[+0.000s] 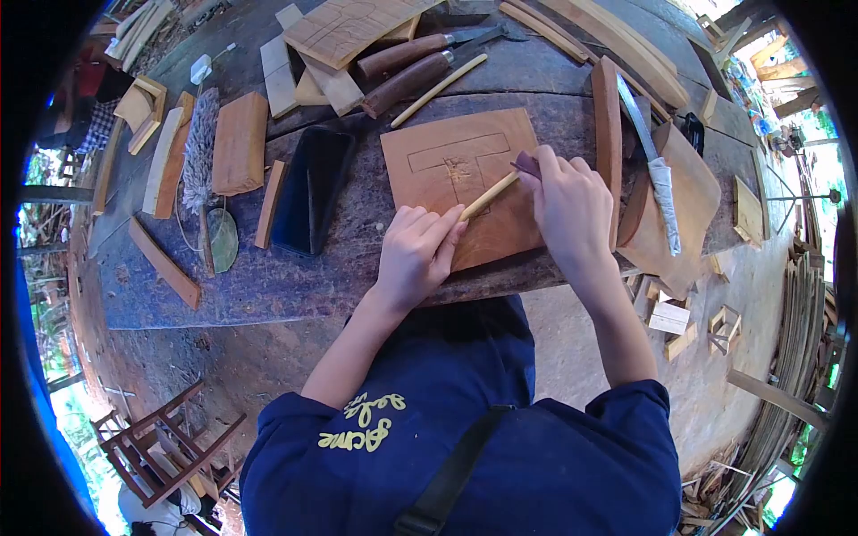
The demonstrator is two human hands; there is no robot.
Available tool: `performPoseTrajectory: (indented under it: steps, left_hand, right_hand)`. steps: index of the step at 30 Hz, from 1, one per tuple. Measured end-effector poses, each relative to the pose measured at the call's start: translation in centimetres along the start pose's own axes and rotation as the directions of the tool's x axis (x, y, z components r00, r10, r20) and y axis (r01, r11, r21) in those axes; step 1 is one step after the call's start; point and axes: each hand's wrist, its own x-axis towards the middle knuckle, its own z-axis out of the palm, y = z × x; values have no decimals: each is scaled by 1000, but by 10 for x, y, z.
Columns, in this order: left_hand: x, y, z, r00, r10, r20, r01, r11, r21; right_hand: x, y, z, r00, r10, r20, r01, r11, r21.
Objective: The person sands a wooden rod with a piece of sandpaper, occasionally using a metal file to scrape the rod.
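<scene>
A square wooden board (411,192) lies at the table's near edge, with a T-shaped outline drawn on it and a rough, gouged patch where the T's bars meet. Over it runs a slim pale wooden stick (492,194), slanting up to the right. My left hand (416,246) is closed around the stick's lower end. At the upper end, my right hand (572,210) pinches a small dark maroon piece (526,164), resembling folded sandpaper, against the stick. The fingers hide part of that piece.
Two wood-handled tools (407,85) and another pale stick (440,90) lie beyond the board. A black phone (313,192), wood blocks (239,143) and a feathery grey brush (201,147) are at left. To the right, a long blade with a wrapped handle (663,201) rests on wood.
</scene>
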Motion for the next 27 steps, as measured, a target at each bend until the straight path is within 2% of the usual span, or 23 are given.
performPoseTrajectory:
  steps: [2, 3, 9, 18, 20, 24, 27]
  left_hand:
    - [0, 0, 0, 1000, 5, 0, -5, 1000, 0]
    - [0, 0, 0, 1000, 6, 0, -6, 1000, -1]
    - [-1, -2, 1, 1000, 15, 3, -15, 1000, 23]
    - [0, -1, 1, 1000, 26, 8, -26, 999, 38]
    - [0, -1, 1, 1000, 18, 16, -19, 999, 42]
    - [0, 0, 0, 1000, -2, -20, 3, 1000, 22]
    - [0, -1, 0, 998, -37, -55, 39, 999, 27]
  right_hand:
    - [-1, 4, -3, 996, -89, 6, 89, 989, -115]
    - [-1, 5, -2, 996, -88, 5, 88, 989, -117]
    - [-3, 2, 19, 998, 21, 60, -17, 998, -65]
    - [1, 2, 20, 994, 54, -95, -54, 999, -2]
    - [5, 1, 15, 995, 97, -6, -95, 987, 132]
    - [10, 6, 19, 995, 96, 32, -101, 980, 171]
    - [10, 11, 26, 996, 85, 35, -89, 987, 133]
